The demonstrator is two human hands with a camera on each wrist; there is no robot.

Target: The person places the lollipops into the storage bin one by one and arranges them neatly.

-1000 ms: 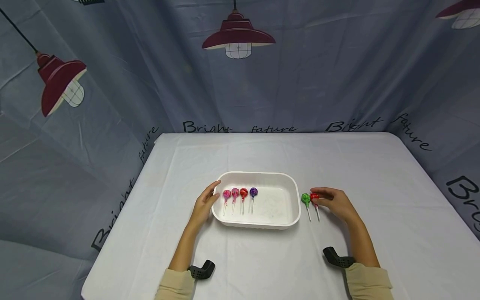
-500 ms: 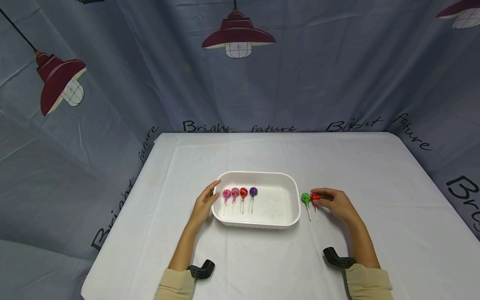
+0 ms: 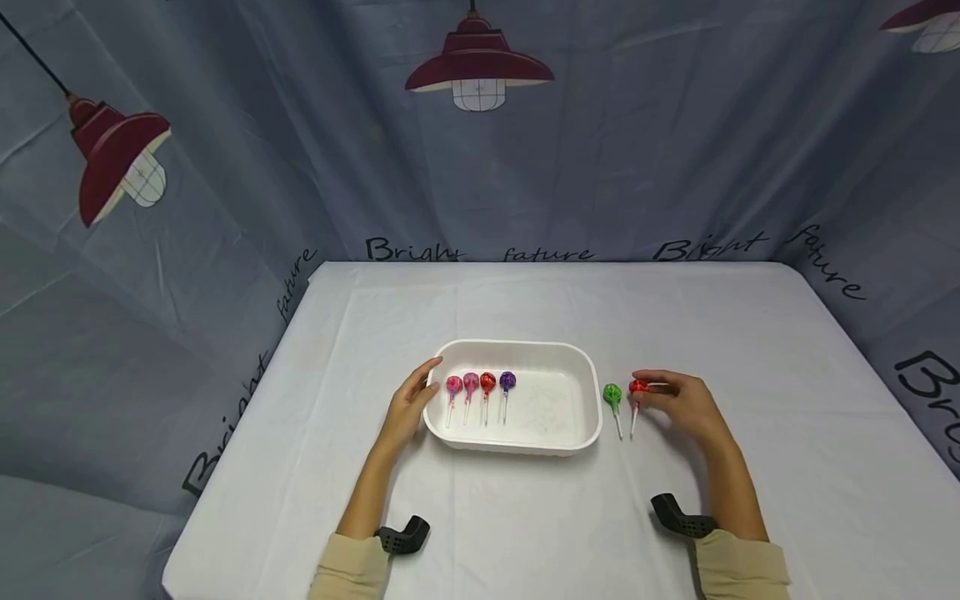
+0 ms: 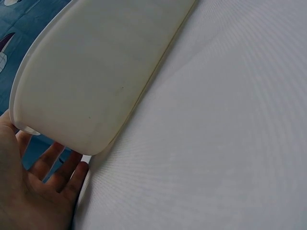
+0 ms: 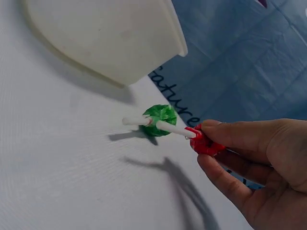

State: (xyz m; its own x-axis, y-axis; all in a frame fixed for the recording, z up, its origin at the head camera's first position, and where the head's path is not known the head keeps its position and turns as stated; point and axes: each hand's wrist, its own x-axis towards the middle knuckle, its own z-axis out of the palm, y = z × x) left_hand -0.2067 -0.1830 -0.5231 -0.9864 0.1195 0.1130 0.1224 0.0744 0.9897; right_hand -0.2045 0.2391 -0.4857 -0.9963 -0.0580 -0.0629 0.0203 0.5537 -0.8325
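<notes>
In the head view my left hand [image 3: 406, 408] holds the left end of a white plastic tray [image 3: 577, 442], thumb at the rim; in the left wrist view its other fingers [image 4: 60, 175] lie against the outer wall. A row of lollipops lies inside: two pink [image 3: 453, 384], one red [image 3: 487, 382] and one purple [image 3: 507, 380]. Right of the tray, my right hand [image 3: 686, 406] pinches another red lollipop [image 5: 207, 143] by its wrapped head between thumb and fingers, its stick hanging towards me. A green lollipop [image 3: 612, 394] lies on the cloth between tray and right hand.
A white cloth [image 3: 525, 533] covers the table. Grey-blue curtains [image 3: 637, 167] printed with red lamps and lettering stand behind and beside it. Black camera mounts [image 3: 405, 536] sit at both wrists.
My right hand has moved slightly right and away from me, bringing the red lollipop away from the green one. The left hand and the tray stay where they were.
</notes>
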